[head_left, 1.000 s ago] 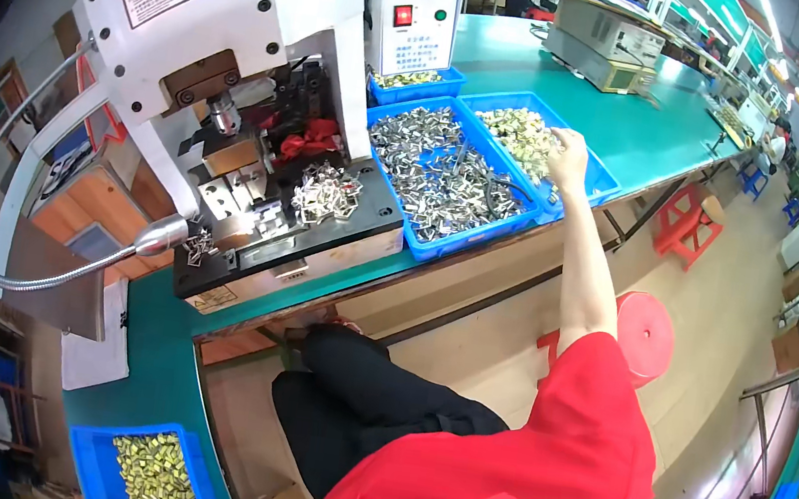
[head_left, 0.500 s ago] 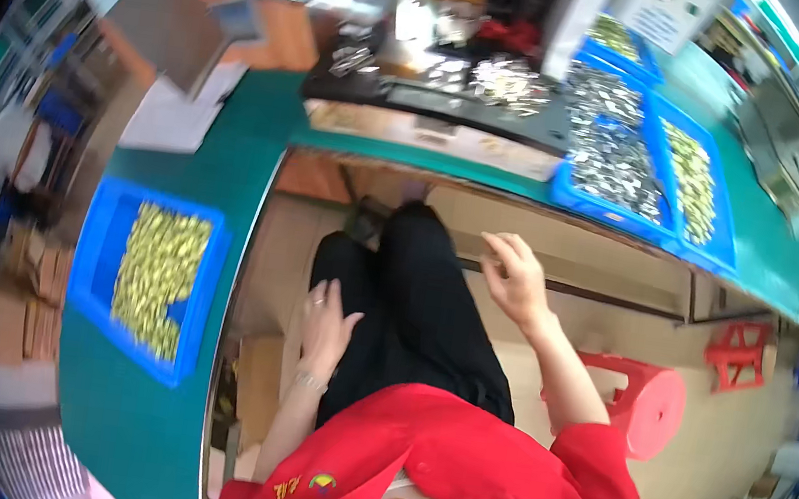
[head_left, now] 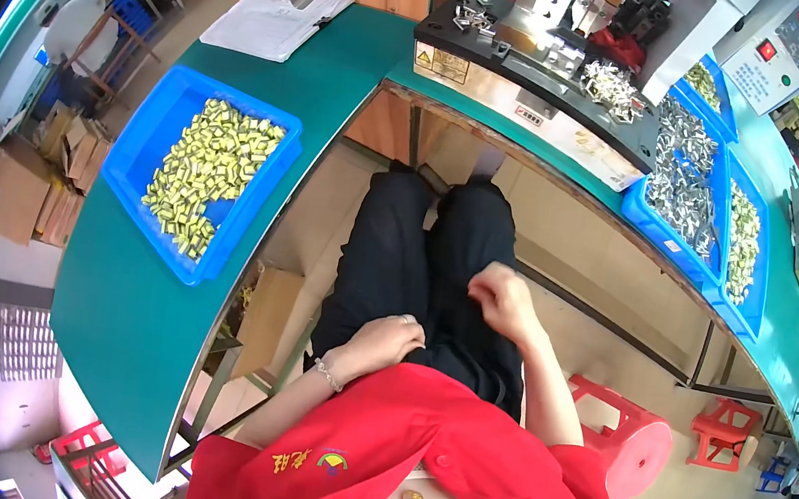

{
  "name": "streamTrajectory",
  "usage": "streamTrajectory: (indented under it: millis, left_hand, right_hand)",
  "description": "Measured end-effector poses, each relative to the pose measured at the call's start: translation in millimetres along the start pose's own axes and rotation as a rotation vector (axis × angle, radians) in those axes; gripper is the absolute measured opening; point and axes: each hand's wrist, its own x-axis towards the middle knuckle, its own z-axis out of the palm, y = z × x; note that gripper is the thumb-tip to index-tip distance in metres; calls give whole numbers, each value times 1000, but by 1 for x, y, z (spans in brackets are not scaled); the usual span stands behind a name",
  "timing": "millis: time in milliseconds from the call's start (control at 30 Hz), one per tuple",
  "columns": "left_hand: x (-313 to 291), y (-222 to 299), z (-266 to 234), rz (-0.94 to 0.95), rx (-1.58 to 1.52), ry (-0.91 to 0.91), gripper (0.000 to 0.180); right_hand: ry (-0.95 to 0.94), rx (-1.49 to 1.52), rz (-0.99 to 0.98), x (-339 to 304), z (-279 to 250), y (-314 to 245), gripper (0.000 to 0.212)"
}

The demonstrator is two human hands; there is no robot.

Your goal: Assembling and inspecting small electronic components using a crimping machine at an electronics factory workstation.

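Note:
My left hand [head_left: 390, 340] lies on my lap near the hem of my red shirt. Its fingers are bent and pressed together, and I see nothing in them. Above my right thigh is my right hand [head_left: 506, 302], its fingers curled inward. Whatever lies inside that curl, if anything, is hidden. Neither hand touches the bench. To the left, a blue tray [head_left: 135, 205] on the green bench [head_left: 121, 334] holds many small yellow-green pieces [head_left: 219, 160]. Ahead stands a bench machine [head_left: 533, 75] with small silvery metal parts [head_left: 612, 90] heaped on its black base.
Blue trays of metal parts [head_left: 687, 176] and yellow-green pieces [head_left: 742, 244] stand right of the machine. A clipboard with papers [head_left: 273, 21] lies at the bench's far left. Beside me on the right is a red stool [head_left: 631, 447]. The bench edge curves around my legs.
My view has turned left. My left hand has come in toward my belly and its fingers have curled. The right hand has drawn back lower, toward my thigh.

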Motion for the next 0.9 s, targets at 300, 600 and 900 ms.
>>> streamTrajectory:
  millis: [300,600,900]
  left_hand:
    - [-9,-7,-4,-151,160,162,28]
    - [-28,-20,-6,-216,104,254,32]
    - [-25,-21,-9,-181,205,107,34]
  right_hand:
    - [-135,40,67,-26,7,-33,12]
    - [75,21,182,-10,-17,-52,9]
    - [22,84,207,-2,-2,-55,8]
